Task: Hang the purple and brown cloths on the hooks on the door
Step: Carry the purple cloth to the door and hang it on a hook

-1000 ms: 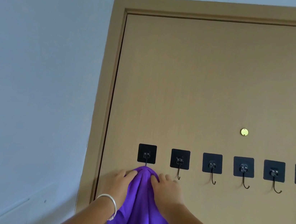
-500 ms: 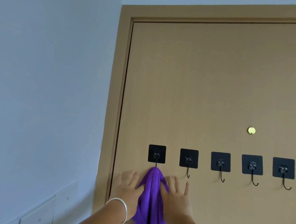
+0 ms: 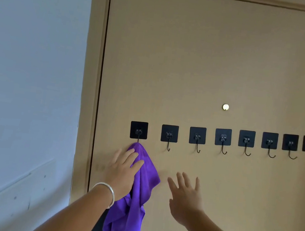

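A: From the head view, we have the purple cloth (image 3: 138, 187) hanging from the leftmost hook (image 3: 138, 133) on the door (image 3: 212, 65), just above our left fingers (image 3: 132, 161). Our left hand (image 3: 120, 177) lies flat against the fabric, fingers straight, gripping nothing.

B: And our right hand (image 3: 185, 197) is off the cloth, to the right of it, fingers spread and empty. So nothing is really holding the cloth but the hook.

A: That's our worry. We can't tell how much fabric sits over the hook; only a narrow peak reaches it. If we lift the left hand off carelessly, our fingers could drag the cloth sideways and slip it off.

B: The weight also looks lopsided, with more fabric bunched below our left wrist than to the right of it. That could pull it loose on its own.

A: The brown cloth we can't place. There's something dark (image 3: 98, 230) below our left forearm, behind the purple folds, but we can't say what it is.

B: The next hook (image 3: 169, 138), up and to the right of our left fingers, is bare, with six more free beyond it. Reaching across could brush the purple one.
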Demonstrator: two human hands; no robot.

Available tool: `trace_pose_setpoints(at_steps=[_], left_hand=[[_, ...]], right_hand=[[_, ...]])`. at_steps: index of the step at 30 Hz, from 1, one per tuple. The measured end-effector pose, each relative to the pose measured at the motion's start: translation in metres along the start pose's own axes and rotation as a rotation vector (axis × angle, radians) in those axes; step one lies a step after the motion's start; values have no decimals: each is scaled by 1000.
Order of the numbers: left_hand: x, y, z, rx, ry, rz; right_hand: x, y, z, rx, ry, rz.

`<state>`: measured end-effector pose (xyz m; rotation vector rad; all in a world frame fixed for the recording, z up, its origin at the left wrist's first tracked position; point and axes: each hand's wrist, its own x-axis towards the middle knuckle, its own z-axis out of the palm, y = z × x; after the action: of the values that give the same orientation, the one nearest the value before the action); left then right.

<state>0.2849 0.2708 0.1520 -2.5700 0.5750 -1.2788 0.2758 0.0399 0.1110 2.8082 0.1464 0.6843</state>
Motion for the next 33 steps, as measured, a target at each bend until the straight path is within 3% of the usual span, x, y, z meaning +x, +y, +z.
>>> trace_pose_setpoints(at_steps=[6,13,18,24,28,33], left_hand=[[34,87,-13,-166,134,217],[68,226,-44,-410,115,410],[46,353,-83,-554,72,556],[-15,506,-172,-721,-32,608],[-51,555,-239,-813,-27,622],[-109,605,-308,-892,-64,760]], right_hand=[[-64,68,4,-24,-63,160],[-169,186,-19,-92,-71,425],[-281,251,-37,-109,-115,634],[-430,280,-68,-164,-131,857],[-529,283,-91,-125,-100,1040],[-633,265,-114,-80,-99,1226]])
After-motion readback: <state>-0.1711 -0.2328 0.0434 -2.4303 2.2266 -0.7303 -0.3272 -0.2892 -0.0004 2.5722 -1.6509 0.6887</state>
